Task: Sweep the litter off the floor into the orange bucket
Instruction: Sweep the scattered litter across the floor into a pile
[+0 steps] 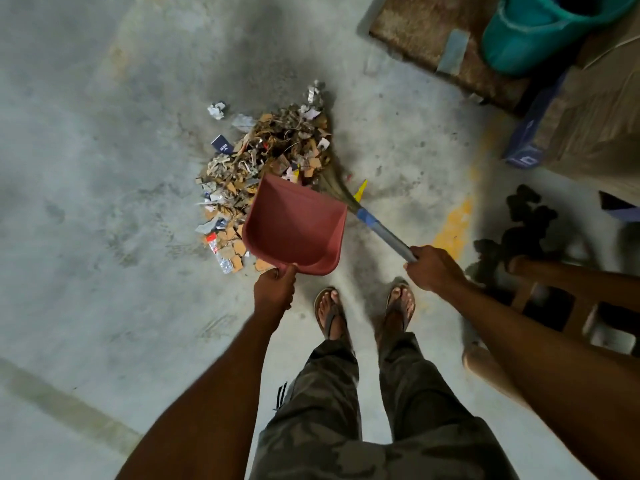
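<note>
While the litter (263, 161) lies heaped just ahead, my left hand (275, 287) grips the handle of the empty pink dustpan (294, 230), its mouth at the heap's near edge. I judge this is the scooping step: next the broom (377, 226), bristles at the heap's right side, must push litter into the pan. My right hand (433, 268) is closed around its handle. I see no orange bucket.
</note>
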